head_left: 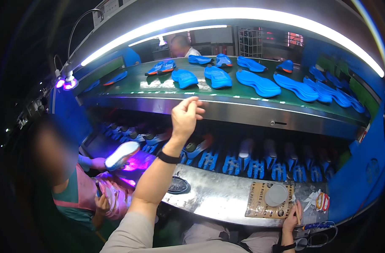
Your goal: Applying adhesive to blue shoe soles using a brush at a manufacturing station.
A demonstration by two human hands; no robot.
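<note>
Several blue shoe soles [258, 84] lay on green conveyor belt [152, 85]; left hand [185, 118], fingers curled narrow, hung nearby; right hand [290, 220] held slim tan stick [298, 213].

Before me, soles [258, 84] lie on the belt [154, 86]; on the bench [221, 185] below, to my right, a disc [276, 195] tops cardboard [256, 208].
</note>
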